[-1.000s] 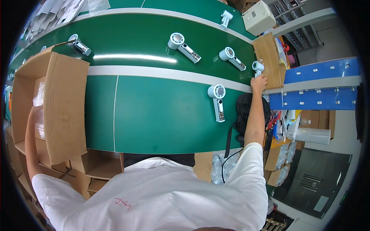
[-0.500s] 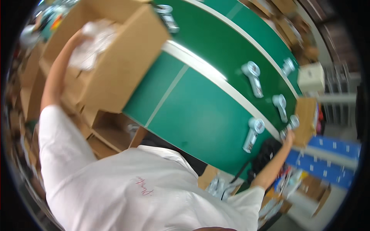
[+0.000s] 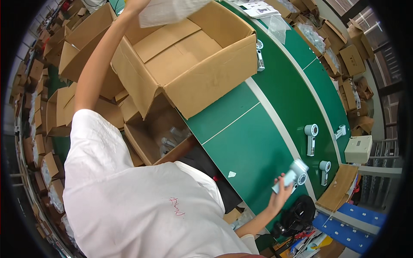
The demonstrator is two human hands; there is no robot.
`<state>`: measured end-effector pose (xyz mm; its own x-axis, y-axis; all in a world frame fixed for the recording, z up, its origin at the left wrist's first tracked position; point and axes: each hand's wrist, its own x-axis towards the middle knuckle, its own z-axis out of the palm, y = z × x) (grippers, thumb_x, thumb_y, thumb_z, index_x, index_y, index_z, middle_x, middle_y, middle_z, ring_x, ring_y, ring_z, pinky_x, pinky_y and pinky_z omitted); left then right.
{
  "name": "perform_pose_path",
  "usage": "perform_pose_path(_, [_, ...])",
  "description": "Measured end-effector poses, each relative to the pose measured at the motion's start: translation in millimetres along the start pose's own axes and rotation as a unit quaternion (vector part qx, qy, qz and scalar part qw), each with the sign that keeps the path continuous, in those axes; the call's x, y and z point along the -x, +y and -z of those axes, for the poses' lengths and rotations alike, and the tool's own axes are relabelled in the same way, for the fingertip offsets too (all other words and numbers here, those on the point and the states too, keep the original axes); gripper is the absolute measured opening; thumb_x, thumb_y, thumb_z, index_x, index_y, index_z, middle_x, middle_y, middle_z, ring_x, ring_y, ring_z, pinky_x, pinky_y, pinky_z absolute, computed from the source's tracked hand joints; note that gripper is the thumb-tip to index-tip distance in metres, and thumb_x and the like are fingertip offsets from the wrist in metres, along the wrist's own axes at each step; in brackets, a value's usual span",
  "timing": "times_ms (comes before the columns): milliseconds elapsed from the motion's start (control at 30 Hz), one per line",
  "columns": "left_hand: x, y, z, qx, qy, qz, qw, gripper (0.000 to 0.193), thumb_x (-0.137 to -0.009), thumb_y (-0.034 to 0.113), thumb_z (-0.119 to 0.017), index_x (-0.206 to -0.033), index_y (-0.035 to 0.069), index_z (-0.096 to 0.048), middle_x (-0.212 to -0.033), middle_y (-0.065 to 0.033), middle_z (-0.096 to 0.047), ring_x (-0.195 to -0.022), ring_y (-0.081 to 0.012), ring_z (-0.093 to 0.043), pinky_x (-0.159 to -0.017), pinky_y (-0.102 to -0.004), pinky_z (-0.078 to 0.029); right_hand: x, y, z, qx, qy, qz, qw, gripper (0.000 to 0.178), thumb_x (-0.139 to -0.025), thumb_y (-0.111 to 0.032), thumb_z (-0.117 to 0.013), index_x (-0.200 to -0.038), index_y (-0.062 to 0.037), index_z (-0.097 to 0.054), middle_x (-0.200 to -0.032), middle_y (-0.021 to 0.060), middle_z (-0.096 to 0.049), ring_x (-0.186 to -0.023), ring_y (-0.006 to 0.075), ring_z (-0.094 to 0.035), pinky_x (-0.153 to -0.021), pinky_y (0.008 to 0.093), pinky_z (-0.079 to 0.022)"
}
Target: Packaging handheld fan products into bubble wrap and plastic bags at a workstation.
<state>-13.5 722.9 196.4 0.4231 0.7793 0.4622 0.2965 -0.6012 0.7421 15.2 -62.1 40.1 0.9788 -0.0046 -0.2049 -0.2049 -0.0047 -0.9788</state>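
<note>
At the top edge, my left hand (image 3: 137,5), partly cut off by the frame, is closed on a translucent plastic bag (image 3: 165,12), raised over a large open cardboard box (image 3: 211,79). My right hand (image 3: 280,196) grips the handle of a pale blue handheld fan (image 3: 287,178), tilted above the green table (image 3: 245,142). Just behind it, another handheld fan (image 3: 302,179) is partly covered from view. Farther off, more fans lie on the dark green belt: one handheld fan (image 3: 311,140), a second fan (image 3: 325,173), and another fan (image 3: 260,56) beside the box.
A lower cardboard box (image 3: 157,129) with clear plastic pieces sits below the large one. A black bag (image 3: 299,215) rests at the table's near right edge. White papers (image 3: 260,9) lie at the far end. A cardboard sheet (image 3: 337,188) and a cream box (image 3: 358,149) stand at right.
My left hand has lifted the plastic bag up out of the large box. My right hand has brought a handheld fan leftward over the table. The whole view has shifted.
</note>
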Motion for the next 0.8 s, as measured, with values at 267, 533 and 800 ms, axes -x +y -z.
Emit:
perform_pose_path(267, [89.2, 82.5, 39.0, -0.094, 0.06, -0.199, 0.974, 0.027, -0.085, 0.008, -0.066, -0.109, -0.004, -0.061, -0.093, -0.0115, -0.066, -0.072, -0.0246, -0.062, -0.072, -0.0345, -0.052, 4.6, 67.4, 10.9, 0.45, 0.071, 0.145, 0.878, 0.064, -0.084, -0.013, -0.073, -0.139, 0.0029, -0.045, -0.123, 0.0196, -0.053, -0.106, 0.0351, -0.057, -0.096, 0.043, -0.045])
perform_pose_path(533, [174.8, 163.9, 16.2, 0.171, 0.06, -0.198, 0.963, 0.031, -0.084, 0.011, -0.07, -0.111, -0.002, -0.063, -0.098, -0.0118, -0.068, -0.076, -0.0227, -0.065, -0.075, -0.0323, -0.055, 16.0, -88.8, -131.9, 0.213, -0.013, 0.334, 0.918, 0.079, -0.078, -0.011, -0.078, -0.146, -0.0044, -0.039, -0.141, 0.0175, -0.042, -0.127, 0.0337, -0.047, -0.106, 0.0442, -0.04])
perform_pose_path(800, [256.1, 230.8, -28.9, 0.327, -0.095, -0.151, 0.928, 0.033, -0.085, 0.012, -0.074, -0.114, -0.001, -0.066, -0.103, -0.0134, -0.071, -0.086, -0.0205, -0.069, -0.076, -0.0266, -0.056, 12.6, -134.2, -237.6, 0.123, -0.231, 0.368, 0.893, 0.015, -0.089, -0.012, -0.067, -0.098, -0.0015, -0.063, -0.072, 0.009, -0.063, -0.057, 0.02, -0.053, -0.057, 0.0325, -0.044])
